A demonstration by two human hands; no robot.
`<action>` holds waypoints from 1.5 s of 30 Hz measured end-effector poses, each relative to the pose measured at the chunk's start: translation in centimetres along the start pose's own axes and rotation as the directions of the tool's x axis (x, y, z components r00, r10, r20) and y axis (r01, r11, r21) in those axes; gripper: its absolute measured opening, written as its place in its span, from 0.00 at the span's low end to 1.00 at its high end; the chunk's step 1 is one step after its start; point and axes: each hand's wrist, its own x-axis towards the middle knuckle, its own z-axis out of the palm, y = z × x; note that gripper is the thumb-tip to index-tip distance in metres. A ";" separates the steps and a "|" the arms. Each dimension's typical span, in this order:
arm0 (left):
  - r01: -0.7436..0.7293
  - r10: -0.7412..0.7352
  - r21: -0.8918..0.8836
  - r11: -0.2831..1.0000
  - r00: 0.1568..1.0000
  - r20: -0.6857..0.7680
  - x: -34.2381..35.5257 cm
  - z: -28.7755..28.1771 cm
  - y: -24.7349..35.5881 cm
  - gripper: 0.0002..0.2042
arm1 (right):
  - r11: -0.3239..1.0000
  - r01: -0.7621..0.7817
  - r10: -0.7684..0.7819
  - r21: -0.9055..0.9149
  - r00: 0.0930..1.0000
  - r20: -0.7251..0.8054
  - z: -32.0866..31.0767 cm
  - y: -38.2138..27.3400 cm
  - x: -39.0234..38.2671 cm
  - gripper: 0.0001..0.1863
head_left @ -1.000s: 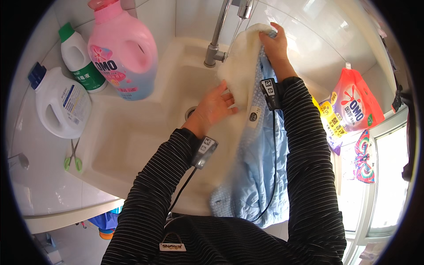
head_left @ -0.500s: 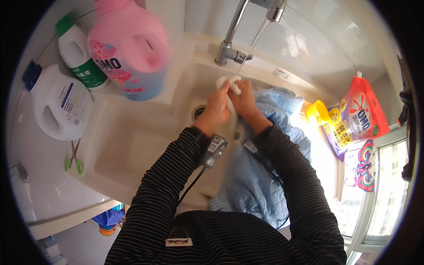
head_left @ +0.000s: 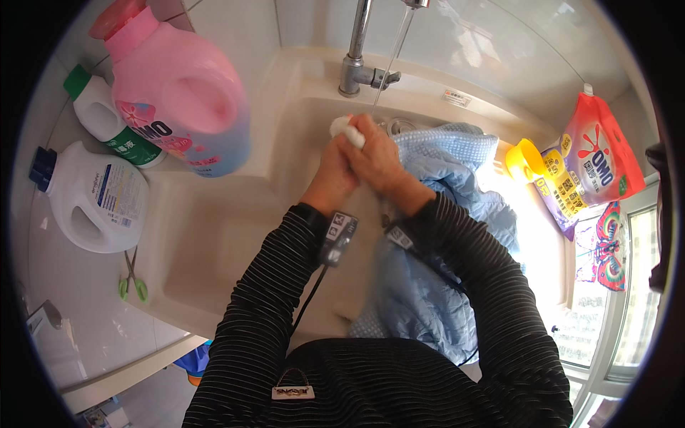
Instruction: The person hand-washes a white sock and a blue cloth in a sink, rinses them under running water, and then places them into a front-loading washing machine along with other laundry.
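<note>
Left hand (head_left: 332, 177) and right hand (head_left: 383, 162) pressed together on bunched white cloth (head_left: 347, 133), upper centre of frame.
Beige sink (head_left: 214, 235) beneath; faucet (head_left: 351, 74) at top, water stream (head_left: 399, 44) running. Blue fabric (head_left: 428, 310) heaped right of centre. Pink jug (head_left: 168, 89) upper left; white jug (head_left: 93, 196) mid-left, green-handled scissors (head_left: 132, 275) just below it. Yellow cup (head_left: 526, 162) and red pouch (head_left: 599, 146) at right.

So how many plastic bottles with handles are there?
3, on the left: big pink-and-blue bottle, green-capped white bottle beside it, blue-capped white bottle lower in view.
</note>
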 end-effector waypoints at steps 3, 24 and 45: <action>0.019 -0.040 -0.127 0.992 0.985 -0.167 0.0 -0.2 -0.3 0.17 | 1.000 -0.012 0.011 -0.008 0.978 -0.209 -0.6 0.0 0.4 0.14; 0.008 -0.008 -0.003 1.000 0.926 -0.377 -0.2 1.0 0.1 0.21 | 1.000 0.015 -0.013 0.006 0.974 -0.226 0.6 2.5 -0.6 0.14; 0.145 -0.031 0.255 0.956 0.914 -0.405 -2.4 2.2 1.5 0.22 | 0.903 -0.221 0.129 0.368 0.957 0.259 -4.9 4.5 0.6 0.21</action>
